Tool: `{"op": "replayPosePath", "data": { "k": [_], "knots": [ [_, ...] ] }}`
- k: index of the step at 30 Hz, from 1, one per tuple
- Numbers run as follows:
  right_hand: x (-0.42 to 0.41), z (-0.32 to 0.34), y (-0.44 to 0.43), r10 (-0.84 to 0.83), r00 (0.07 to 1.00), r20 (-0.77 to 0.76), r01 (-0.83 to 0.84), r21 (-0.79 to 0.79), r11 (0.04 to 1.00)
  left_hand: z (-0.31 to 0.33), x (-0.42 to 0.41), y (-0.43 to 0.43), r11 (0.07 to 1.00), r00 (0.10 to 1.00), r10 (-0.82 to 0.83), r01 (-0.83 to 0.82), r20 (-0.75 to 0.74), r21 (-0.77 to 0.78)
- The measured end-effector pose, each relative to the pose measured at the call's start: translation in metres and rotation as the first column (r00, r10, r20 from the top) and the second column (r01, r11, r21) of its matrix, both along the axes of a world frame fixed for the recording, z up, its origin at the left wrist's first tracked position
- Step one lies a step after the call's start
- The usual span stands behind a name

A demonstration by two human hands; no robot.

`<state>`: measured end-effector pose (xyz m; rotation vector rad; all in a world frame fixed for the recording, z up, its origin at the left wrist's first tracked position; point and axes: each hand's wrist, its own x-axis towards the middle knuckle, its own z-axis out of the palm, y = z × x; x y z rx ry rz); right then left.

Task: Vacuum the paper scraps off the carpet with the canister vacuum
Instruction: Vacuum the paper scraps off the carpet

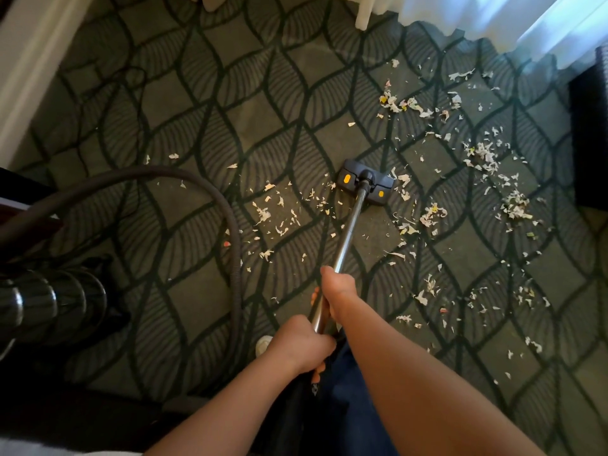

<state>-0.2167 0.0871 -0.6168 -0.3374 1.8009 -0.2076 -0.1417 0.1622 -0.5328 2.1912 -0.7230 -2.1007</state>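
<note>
A shiny metal vacuum wand (349,230) runs from my hands out to a dark floor head (365,181) with yellow buttons, flat on the green leaf-patterned carpet (230,103). My right hand (339,291) is shut on the wand higher up its shaft. My left hand (301,345) is shut on the wand's lower handle end. Torn paper scraps (431,215) lie scattered right of the head, with more paper scraps (279,218) to its left. A grey hose (184,179) arcs across the left toward the dark canister (49,304).
A white wall edge (29,67) runs along the left. White curtains (493,18) hang at the top right, a white furniture leg (363,14) stands at the top, and a dark piece of furniture (589,133) sits at the right edge. A thin cord (131,80) lies on the carpet.
</note>
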Motion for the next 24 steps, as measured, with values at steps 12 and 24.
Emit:
{"op": "replayPosePath", "data": {
  "k": [12, 24],
  "knots": [
    [0.036, -0.004, 0.040, -0.034, 0.996, 0.079, 0.035, -0.004, 0.999, 0.003, 0.036, 0.039, 0.996, 0.992, -0.080, 0.083, 0.102, -0.024],
    [0.055, -0.001, 0.087, -0.029, 0.997, 0.065, 0.034, -0.074, 0.997, 0.000, 0.051, 0.088, 0.998, 0.997, -0.008, 0.013, 0.073, -0.068]
  ]
}}
